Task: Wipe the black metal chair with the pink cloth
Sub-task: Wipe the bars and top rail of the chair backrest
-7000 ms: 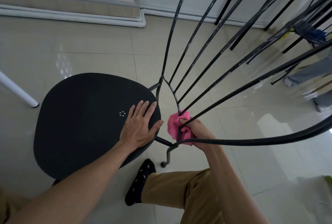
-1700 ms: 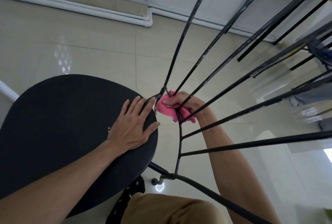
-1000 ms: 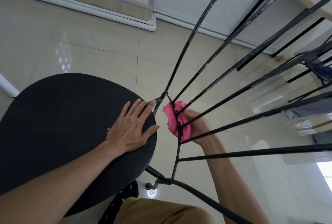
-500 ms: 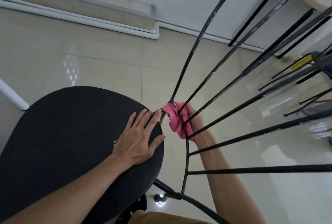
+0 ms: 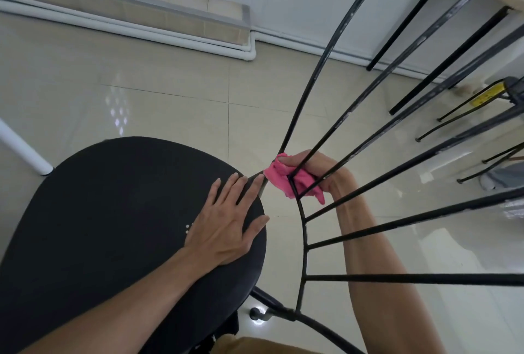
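Observation:
The black metal chair has a round black seat (image 5: 113, 226) at lower left and thin backrest rods (image 5: 365, 192) fanning up to the right. My left hand (image 5: 226, 223) lies flat on the seat's right edge, fingers spread. Behind the rods, my right hand (image 5: 320, 169) grips the crumpled pink cloth (image 5: 283, 177). The cloth is pressed around the curved lower bar where the topmost rods meet it. Part of that hand is hidden by cloth and rods.
Glossy beige tiled floor (image 5: 170, 98) surrounds the chair. A white pipe (image 5: 127, 27) runs along a low step at the back. A white leg (image 5: 22, 149) stands at left. Black furniture legs (image 5: 442, 70) and thin stands crowd the right.
My right hand has worked the cloth up and down the lower bar near the top rods over the last seconds. My left hand has stayed flat on the seat. The camera has shifted slightly.

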Demonstrator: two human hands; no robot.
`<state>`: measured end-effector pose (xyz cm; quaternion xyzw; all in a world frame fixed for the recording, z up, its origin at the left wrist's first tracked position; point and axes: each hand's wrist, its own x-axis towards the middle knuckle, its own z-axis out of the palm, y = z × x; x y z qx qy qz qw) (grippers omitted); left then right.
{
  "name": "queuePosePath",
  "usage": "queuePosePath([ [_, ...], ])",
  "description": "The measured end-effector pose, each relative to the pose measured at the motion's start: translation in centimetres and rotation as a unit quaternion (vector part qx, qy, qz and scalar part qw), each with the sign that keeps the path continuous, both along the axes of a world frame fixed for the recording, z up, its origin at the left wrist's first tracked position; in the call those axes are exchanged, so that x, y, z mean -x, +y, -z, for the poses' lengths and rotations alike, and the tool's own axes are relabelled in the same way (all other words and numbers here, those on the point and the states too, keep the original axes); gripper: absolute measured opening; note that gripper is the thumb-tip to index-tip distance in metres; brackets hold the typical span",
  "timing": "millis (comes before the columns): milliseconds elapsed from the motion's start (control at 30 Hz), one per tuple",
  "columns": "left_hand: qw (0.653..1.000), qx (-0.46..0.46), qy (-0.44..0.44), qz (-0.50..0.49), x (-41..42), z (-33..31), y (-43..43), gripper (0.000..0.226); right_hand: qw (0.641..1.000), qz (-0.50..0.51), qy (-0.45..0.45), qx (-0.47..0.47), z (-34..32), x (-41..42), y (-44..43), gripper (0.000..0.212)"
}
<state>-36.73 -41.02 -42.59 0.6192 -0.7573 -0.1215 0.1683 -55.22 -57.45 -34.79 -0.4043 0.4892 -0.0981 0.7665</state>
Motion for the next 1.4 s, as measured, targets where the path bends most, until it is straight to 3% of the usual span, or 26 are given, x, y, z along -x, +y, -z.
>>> queuePosePath([
  [167, 1.0, -0.003, -0.007, 0.0, 0.0, 0.1, 0.1, 0.074, 0.997, -0.079, 0.014, 0.022, 0.7, -0.5, -0.1, 0.027],
  [300, 1.0, -0.002, 0.002, -0.004, 0.0, -0.1, -0.1, 0.075, 0.993, 0.047, 0.045, 0.098, 2.7, -0.8, 0.5, 0.017],
  [400, 1.0, -0.002, 0.002, -0.001, -0.1, -0.1, 0.0, 0.075, 0.987, 0.161, -0.025, 0.009, 4.5, -1.0, 1.9, 0.019],
  [467, 1.0, -0.005, 0.013, -0.001, -0.2, -0.1, 0.0, 0.075, 0.968, 0.207, -0.13, -0.063, 5.3, -1.0, 3.1, 0.025],
  [533, 1.0, -0.005, 0.017, 0.001, -0.1, -0.2, 0.0, 0.075, 0.955, 0.203, -0.201, -0.082, 5.8, -0.9, 3.9, 0.036],
  [667, 1.0, -0.007, 0.016, 0.002, -0.1, -0.3, 0.2, 0.076, 0.951, 0.175, -0.246, -0.071, 5.6, -0.5, 4.9, 0.033],
  [833, 1.0, -0.007, 0.013, 0.003, 0.0, -0.2, 0.1, 0.077, 0.916, 0.198, -0.32, -0.14, 7.8, 2.5, 9.6, 0.049],
  [1000, 1.0, -0.006, -0.001, 0.005, 0.1, -0.2, 0.2, 0.076, 0.942, 0.166, -0.266, -0.12, 5.7, 1.1, 6.9, 0.039],
  [1067, 1.0, -0.006, -0.002, 0.005, 0.1, -0.2, 0.2, 0.075, 0.957, 0.162, -0.203, -0.127, 5.0, -0.2, 4.6, 0.038],
  [1200, 1.0, -0.003, 0.003, 0.002, 0.0, -0.2, 0.0, 0.075, 0.983, 0.162, -0.063, -0.051, 4.2, -0.6, 2.8, 0.041],
  [1400, 1.0, -0.007, 0.014, 0.004, 0.1, -0.4, 0.2, 0.076, 0.962, 0.214, -0.169, -0.006, 4.3, -0.9, 4.5, 0.042],
])
